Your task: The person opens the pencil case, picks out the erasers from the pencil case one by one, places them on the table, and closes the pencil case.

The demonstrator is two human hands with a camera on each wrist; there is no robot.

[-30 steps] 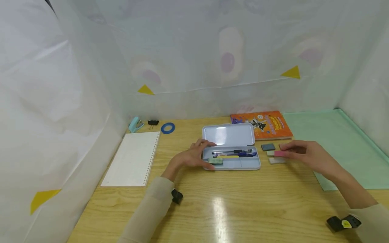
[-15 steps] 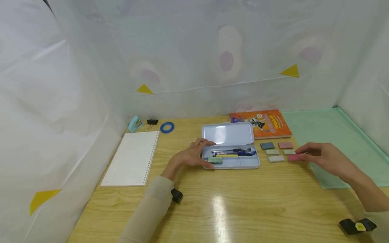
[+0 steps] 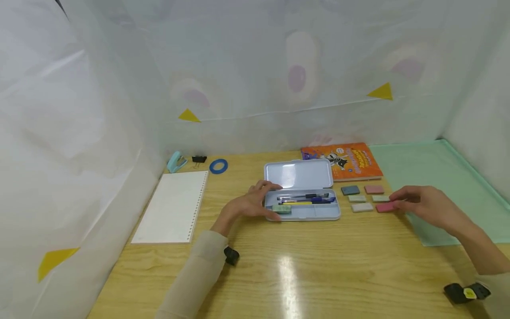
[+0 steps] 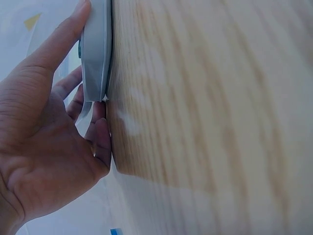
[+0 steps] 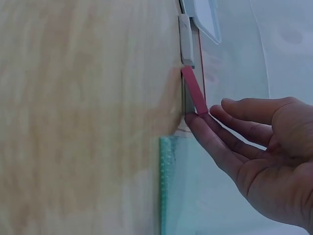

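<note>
My left hand [image 3: 250, 205] grips the left end of an open pale-blue pencil case [image 3: 327, 213], thumb at the front edge and fingers at the back. In the left wrist view the thumb [image 4: 58, 41] lies along the case's side [image 4: 96, 54]. Inside lie several pens [image 3: 307, 200] and a green marbled eraser [image 3: 281, 209]. To the right, my right hand [image 3: 432, 206] pinches the right end of a pink eraser [image 3: 384, 207]. The right wrist view has this eraser tilted, its far end down at the table and its near end raised at the fingertips.
Beside the pink eraser lie a white eraser [image 3: 361, 207], a blue-grey one [image 3: 350, 190], a salmon one [image 3: 374, 189] and two pale green ones [image 3: 357, 199]. An orange book [image 3: 358, 161] is behind, a green mat [image 3: 430, 168] right, a notepad [image 3: 171, 208], stapler [image 3: 176, 162], binder clip [image 3: 198, 159] and blue ring [image 3: 218, 166] left.
My right hand has carried the pink eraser rightward from over the pale green one and lowered it at the front right of the group. The left hand has stayed on the pencil case.
</note>
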